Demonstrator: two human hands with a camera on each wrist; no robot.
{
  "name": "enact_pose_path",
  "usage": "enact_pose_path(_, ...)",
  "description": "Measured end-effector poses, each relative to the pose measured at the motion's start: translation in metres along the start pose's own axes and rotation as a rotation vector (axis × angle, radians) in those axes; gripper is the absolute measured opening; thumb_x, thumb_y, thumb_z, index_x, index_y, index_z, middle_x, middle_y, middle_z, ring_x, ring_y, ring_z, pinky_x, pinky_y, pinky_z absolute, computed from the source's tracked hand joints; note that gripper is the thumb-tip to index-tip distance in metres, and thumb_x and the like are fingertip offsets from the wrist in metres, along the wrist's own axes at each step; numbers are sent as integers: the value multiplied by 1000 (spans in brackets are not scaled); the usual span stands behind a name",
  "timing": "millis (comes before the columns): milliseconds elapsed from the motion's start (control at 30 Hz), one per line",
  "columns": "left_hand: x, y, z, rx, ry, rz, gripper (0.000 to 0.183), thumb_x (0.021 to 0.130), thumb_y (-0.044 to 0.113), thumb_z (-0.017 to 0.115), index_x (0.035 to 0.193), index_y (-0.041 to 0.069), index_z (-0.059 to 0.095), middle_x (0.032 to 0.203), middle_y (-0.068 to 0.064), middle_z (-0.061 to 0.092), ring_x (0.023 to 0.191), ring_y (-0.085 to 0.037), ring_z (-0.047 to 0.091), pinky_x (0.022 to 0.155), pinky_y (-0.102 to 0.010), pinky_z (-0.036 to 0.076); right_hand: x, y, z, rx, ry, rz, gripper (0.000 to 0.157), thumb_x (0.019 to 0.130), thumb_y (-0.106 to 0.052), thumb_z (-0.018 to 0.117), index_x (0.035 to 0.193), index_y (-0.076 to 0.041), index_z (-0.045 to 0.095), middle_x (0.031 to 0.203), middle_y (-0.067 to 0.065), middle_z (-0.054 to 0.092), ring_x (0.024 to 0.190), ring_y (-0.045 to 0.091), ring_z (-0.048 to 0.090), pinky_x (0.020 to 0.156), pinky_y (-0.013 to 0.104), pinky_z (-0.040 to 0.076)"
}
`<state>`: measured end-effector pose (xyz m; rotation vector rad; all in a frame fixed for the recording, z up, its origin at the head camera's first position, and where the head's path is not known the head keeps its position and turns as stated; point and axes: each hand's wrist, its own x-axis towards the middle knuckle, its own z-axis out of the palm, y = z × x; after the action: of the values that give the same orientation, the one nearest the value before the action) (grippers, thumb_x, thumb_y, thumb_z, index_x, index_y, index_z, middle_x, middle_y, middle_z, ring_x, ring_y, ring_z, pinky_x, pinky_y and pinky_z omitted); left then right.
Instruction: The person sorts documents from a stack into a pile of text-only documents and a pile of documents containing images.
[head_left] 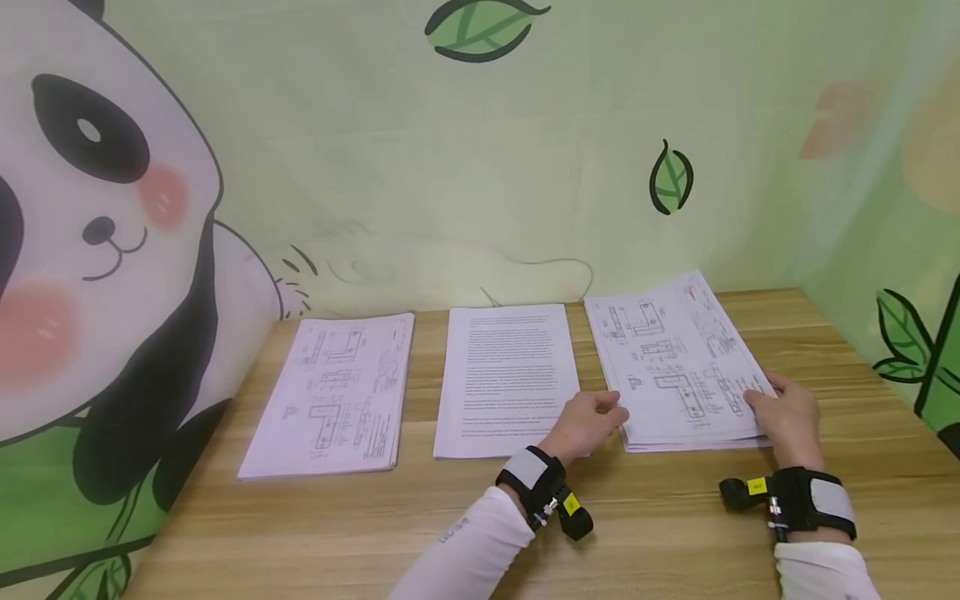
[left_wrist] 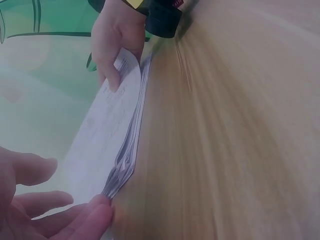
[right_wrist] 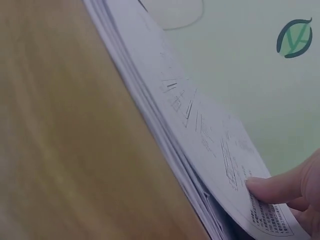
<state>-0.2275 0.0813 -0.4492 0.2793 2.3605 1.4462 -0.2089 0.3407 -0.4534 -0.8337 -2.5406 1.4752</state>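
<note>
A stack of printed drawing sheets [head_left: 667, 367] lies at the right of the table. My right hand [head_left: 793, 417] pinches its near right corner, thumb on the printed face and the other fingers under the top sheets. The right wrist view shows these upper sheets [right_wrist: 200, 130] bowed up there, with gaps between the layers along the near edge. At the near left corner, my left hand [head_left: 585, 423] has its fingertips right at the paper edge. Its thumb [left_wrist: 35, 169] stands apart from the sheets, and the fingers are loosely bent.
A text-covered stack of pages [head_left: 510, 375] lies in the middle, partly under my left hand. Further left sits another stack of drawings [head_left: 330, 396]. The wooden table [head_left: 300, 533] meets a printed backdrop [head_left: 360, 150] with a panda and leaves behind and at the sides.
</note>
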Motion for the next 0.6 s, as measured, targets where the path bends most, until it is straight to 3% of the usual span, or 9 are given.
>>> enact_pose_path(100, 0, 1, 3, 23, 3, 1, 42, 90, 30, 56, 128, 13, 59, 123, -4, 64, 49, -11, 43, 43, -24, 36, -2, -1, -1, -34, 33, -22, 58, 93, -16, 49, 145, -2, 28, 141, 33, 37, 114, 41, 42, 74, 38, 40)
enact_pose_path(233, -1, 1, 3, 11, 0, -10, 40, 90, 30, 56, 127, 13, 60, 109, -5, 70, 56, -11, 49, 45, -25, 36, -4, -2, -1, -95, 68, -61, 55, 91, -11, 50, 141, 4, 34, 138, 36, 40, 115, 46, 40, 87, 55, 37)
enact_pose_path(367, -1, 2, 3, -25, 1, -26, 39, 91, 28, 55, 127, 12, 60, 91, -3, 71, 60, -13, 54, 42, -25, 33, -4, -2, 0, -197, 81, -105, 53, 90, -8, 50, 139, 5, 38, 133, 36, 45, 113, 48, 43, 86, 58, 36)
enact_pose_path(600, -3, 1, -1, -84, -16, -41, 41, 90, 28, 56, 127, 13, 59, 89, -2, 72, 62, -14, 53, 43, -24, 33, -6, -6, 0, -306, 25, -140, 56, 91, -20, 50, 138, 7, 37, 131, 39, 44, 112, 52, 43, 83, 59, 37)
